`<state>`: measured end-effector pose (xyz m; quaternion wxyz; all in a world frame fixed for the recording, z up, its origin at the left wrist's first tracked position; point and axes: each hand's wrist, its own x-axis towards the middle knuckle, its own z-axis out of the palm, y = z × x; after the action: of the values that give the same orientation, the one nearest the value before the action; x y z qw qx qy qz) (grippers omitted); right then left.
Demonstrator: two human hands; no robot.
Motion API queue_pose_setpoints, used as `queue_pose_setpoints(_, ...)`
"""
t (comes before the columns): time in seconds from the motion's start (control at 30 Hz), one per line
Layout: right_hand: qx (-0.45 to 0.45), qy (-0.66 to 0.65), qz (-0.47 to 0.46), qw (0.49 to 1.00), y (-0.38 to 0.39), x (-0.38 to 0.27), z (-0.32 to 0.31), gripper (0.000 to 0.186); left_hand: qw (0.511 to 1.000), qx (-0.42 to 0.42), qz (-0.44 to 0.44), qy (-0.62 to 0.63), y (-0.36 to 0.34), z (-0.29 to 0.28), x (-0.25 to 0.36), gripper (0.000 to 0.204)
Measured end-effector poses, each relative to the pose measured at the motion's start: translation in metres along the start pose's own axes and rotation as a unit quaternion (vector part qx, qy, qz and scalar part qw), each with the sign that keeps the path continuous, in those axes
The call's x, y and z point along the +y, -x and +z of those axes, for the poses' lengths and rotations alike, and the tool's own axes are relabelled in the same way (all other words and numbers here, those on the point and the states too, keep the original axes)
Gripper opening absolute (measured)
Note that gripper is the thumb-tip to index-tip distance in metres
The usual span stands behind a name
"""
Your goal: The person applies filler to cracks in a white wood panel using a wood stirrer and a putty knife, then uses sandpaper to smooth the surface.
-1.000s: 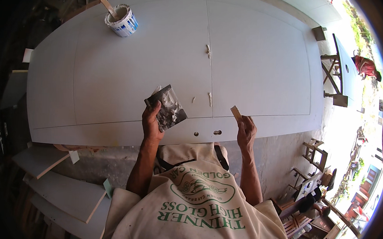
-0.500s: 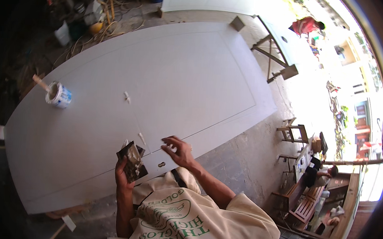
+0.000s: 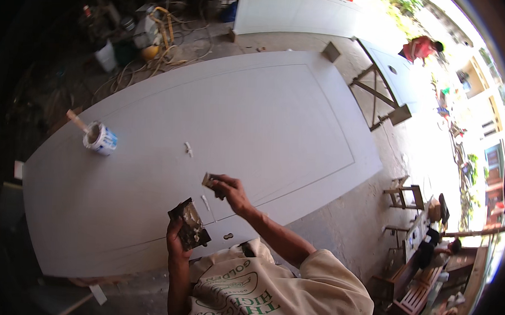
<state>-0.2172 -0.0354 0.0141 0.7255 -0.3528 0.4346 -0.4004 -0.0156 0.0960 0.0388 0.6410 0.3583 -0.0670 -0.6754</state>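
My left hand (image 3: 174, 238) grips a dark square plate (image 3: 191, 225) smeared with pale putty, held over the near edge of a large white door panel (image 3: 127, 191). To its right, my right hand (image 3: 232, 193) pinches a small flat scraper (image 3: 209, 181) above the panel. Just below that hand, a white putty streak (image 3: 205, 203) lies along a thin seam. Farther up the same seam sits another putty dab (image 3: 188, 149). A small slotted hole (image 3: 228, 236) pierces the panel near my body.
An open tub (image 3: 102, 139) with a wooden stick (image 3: 78, 120) stands on the panel's left part. Hoses and tools (image 3: 156, 40) clutter the floor beyond. Another panel on trestles (image 3: 388, 70) is at far right, a person in red (image 3: 420, 48) beside it. Stools (image 3: 403, 195) and a bench (image 3: 415, 294) stand right.
The whole scene has shifted right and down in the view. My right hand has moved toward the seam, and the scraper now shows clearly in its fingers. My left hand still holds the plate.
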Motion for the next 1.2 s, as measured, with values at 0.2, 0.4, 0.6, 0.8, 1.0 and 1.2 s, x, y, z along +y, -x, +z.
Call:
queue_pose_setpoints(0.2, 0.030, 0.323, -0.185, 0.928, -0.154, -0.052, -0.003, 0.035, 0.995, 0.075, 0.042, 0.055, 0.013, -0.069, 0.034, 0.047)
queue_pose_setpoints(0.4, 0.009, 0.588, -0.394, 0.706, -0.345, -0.080, 0.015, 0.026, 0.976, 0.185, 0.086, 0.075, 0.029, -0.101, 0.038, 0.050)
queue_pose_setpoints(0.6, -0.062, 0.711, -0.330, 0.617, -0.444, -0.089, 0.045, 0.029, 0.962, 0.227, 0.117, 0.096, 0.009, -0.123, 0.055, 0.052)
queue_pose_setpoints(0.8, -0.176, 0.753, -0.284, 0.567, -0.406, -0.072, 0.062, 0.028, 0.963, 0.222, 0.117, 0.100, -0.012, -0.137, 0.078, 0.050)
queue_pose_setpoints(1.0, -0.187, 0.696, -0.312, 0.619, -0.276, -0.027, 0.045, 0.022, 0.973, 0.161, 0.102, 0.133, -0.037, -0.137, 0.079, 0.048)
queue_pose_setpoints(1.2, -0.204, 0.697, -0.307, 0.615, -0.158, 0.002, 0.039, 0.017, 0.981, 0.109, 0.093, 0.133, -0.031, -0.125, 0.079, 0.042)
